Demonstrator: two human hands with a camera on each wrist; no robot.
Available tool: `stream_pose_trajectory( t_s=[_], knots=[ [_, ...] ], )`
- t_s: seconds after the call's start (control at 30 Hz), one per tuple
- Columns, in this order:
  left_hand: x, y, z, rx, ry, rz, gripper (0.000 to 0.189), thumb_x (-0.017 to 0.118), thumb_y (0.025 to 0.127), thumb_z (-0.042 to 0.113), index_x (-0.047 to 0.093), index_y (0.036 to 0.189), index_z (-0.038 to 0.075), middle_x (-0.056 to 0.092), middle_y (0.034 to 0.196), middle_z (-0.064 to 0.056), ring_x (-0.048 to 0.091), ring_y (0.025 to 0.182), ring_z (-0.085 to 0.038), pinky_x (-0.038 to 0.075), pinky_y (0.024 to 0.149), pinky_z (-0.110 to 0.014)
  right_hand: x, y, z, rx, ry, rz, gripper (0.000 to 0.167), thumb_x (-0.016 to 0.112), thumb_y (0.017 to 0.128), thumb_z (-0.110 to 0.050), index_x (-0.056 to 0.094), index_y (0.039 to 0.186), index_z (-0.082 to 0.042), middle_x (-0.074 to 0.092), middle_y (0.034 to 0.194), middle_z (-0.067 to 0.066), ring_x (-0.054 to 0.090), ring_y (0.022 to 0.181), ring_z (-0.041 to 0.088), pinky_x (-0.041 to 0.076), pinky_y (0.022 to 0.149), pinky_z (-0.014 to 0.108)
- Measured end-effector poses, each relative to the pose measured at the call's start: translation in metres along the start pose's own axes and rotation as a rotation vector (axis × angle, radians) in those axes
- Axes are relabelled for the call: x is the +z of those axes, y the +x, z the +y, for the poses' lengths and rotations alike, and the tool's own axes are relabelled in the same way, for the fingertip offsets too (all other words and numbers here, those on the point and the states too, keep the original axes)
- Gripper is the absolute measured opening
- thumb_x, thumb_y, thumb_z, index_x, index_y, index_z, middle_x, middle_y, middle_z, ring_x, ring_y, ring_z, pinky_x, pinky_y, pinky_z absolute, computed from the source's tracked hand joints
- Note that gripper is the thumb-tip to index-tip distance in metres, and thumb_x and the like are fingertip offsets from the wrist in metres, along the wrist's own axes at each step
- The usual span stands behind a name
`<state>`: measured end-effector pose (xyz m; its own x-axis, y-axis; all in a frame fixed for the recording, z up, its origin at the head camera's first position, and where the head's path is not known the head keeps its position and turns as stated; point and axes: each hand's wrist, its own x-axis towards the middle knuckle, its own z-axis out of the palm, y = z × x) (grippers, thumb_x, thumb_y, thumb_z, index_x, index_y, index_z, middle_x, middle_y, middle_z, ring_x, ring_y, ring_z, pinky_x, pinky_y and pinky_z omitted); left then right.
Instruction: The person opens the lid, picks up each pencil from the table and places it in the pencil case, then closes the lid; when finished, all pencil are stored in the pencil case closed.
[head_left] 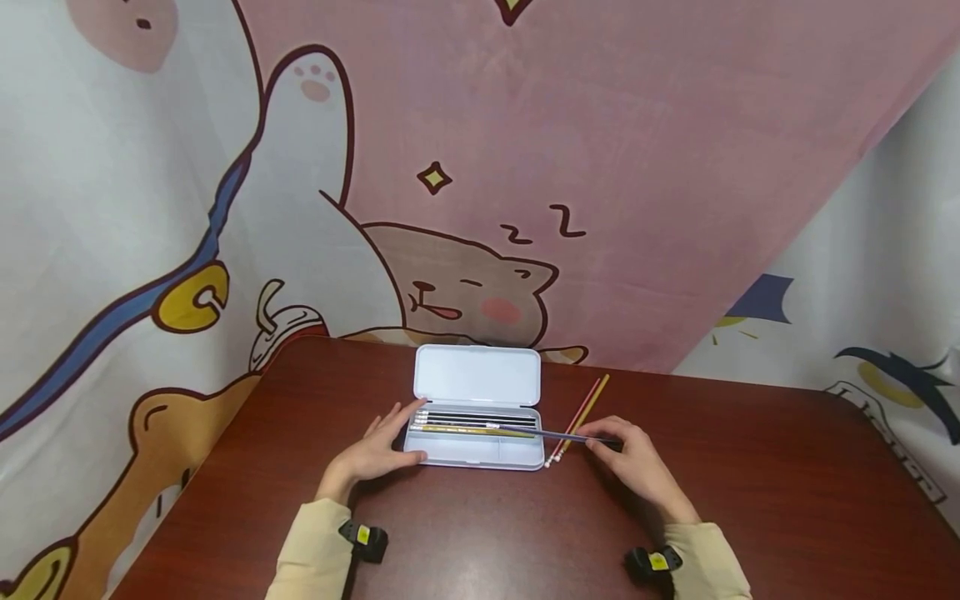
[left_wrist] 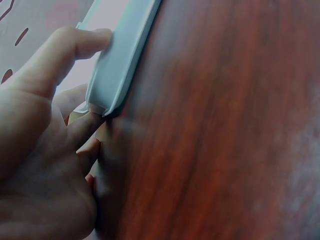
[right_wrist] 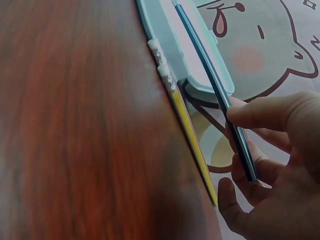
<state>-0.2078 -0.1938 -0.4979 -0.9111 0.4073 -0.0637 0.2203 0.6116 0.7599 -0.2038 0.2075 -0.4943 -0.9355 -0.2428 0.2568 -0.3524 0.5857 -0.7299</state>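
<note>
A white pencil case (head_left: pixel 457 451) lies with its lid (head_left: pixel 477 375) raised at the back. Several dark pencils (head_left: pixel 465 418) and a yellow one (head_left: pixel 453 429) lie in its rear compartment. My left hand (head_left: pixel 367 454) grips the case's left end, thumb near the front corner and fingers at the end and back; in the left wrist view the thumb bends over the case wall (left_wrist: pixel 114 65). Between thumb and fingers, my right hand (head_left: pixel 633 462) pinches a dark striped pencil (head_left: pixel 558 434). Its far end reaches over the case; whether it touches the pencils there I cannot tell.
Just right of the case, a red pencil (head_left: pixel 583 404) and a yellow pencil (head_left: pixel 596 397) lie slanted on the brown table (head_left: pixel 480 533), eraser ends toward me. A patterned cloth (head_left: pixel 637 167) hangs behind the table's back edge.
</note>
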Motion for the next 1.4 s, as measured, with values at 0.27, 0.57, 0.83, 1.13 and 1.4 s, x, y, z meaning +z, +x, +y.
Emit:
stream_pose_trajectory(
  t_s=[0.27, 0.57, 0.83, 1.13, 1.4],
  knots=[
    [-0.001, 0.000, 0.000, 0.002, -0.001, -0.003, 0.082, 0.070, 0.084, 0.031, 0.028, 0.151, 0.008, 0.029, 0.153, -0.020, 0.006, 0.142, -0.046, -0.002, 0.109, -0.063, 0.010, 0.008, -0.011, 0.018, 0.041, 0.001, 0.017, 0.068, 0.087, 0.000, 0.074, 0.099, -0.012, 0.066, 0.096, -0.002, 0.059, 0.092, 0.019, 0.048, 0.082, 0.038],
    [0.000, 0.001, -0.001, 0.013, 0.004, -0.007, 0.083, 0.069, 0.085, 0.033, 0.027, 0.152, 0.008, 0.028, 0.154, -0.019, 0.006, 0.142, -0.046, -0.002, 0.109, -0.064, 0.029, 0.020, -0.024, 0.018, 0.064, 0.003, 0.018, 0.068, 0.084, 0.005, 0.074, 0.096, -0.008, 0.065, 0.094, 0.000, 0.056, 0.085, 0.019, 0.048, 0.073, 0.033],
    [0.000, 0.001, 0.000, 0.010, 0.003, -0.007, 0.083, 0.069, 0.085, 0.032, 0.028, 0.151, 0.008, 0.028, 0.154, -0.019, 0.006, 0.142, -0.046, -0.002, 0.109, -0.064, 0.049, 0.031, -0.037, -0.025, 0.060, 0.001, 0.021, 0.068, 0.082, 0.007, 0.075, 0.095, -0.008, 0.066, 0.095, 0.002, 0.058, 0.091, 0.021, 0.047, 0.080, 0.038],
    [0.000, 0.000, -0.001, 0.010, -0.007, -0.001, 0.083, 0.070, 0.084, 0.032, 0.028, 0.151, 0.008, 0.028, 0.154, -0.019, 0.006, 0.142, -0.046, -0.002, 0.109, -0.064, 0.072, 0.042, -0.055, -0.009, 0.063, -0.029, 0.017, 0.070, 0.084, 0.004, 0.076, 0.094, -0.008, 0.066, 0.093, 0.000, 0.058, 0.092, 0.022, 0.045, 0.083, 0.043],
    [0.000, 0.001, -0.002, 0.012, 0.008, 0.002, 0.083, 0.070, 0.084, 0.032, 0.028, 0.151, 0.008, 0.029, 0.153, -0.019, 0.007, 0.142, -0.045, -0.001, 0.109, -0.063, 0.082, 0.047, -0.059, -0.082, 0.048, 0.001, 0.017, 0.072, 0.079, 0.006, 0.077, 0.089, -0.007, 0.067, 0.088, 0.000, 0.059, 0.091, 0.024, 0.045, 0.083, 0.043]
  ],
)
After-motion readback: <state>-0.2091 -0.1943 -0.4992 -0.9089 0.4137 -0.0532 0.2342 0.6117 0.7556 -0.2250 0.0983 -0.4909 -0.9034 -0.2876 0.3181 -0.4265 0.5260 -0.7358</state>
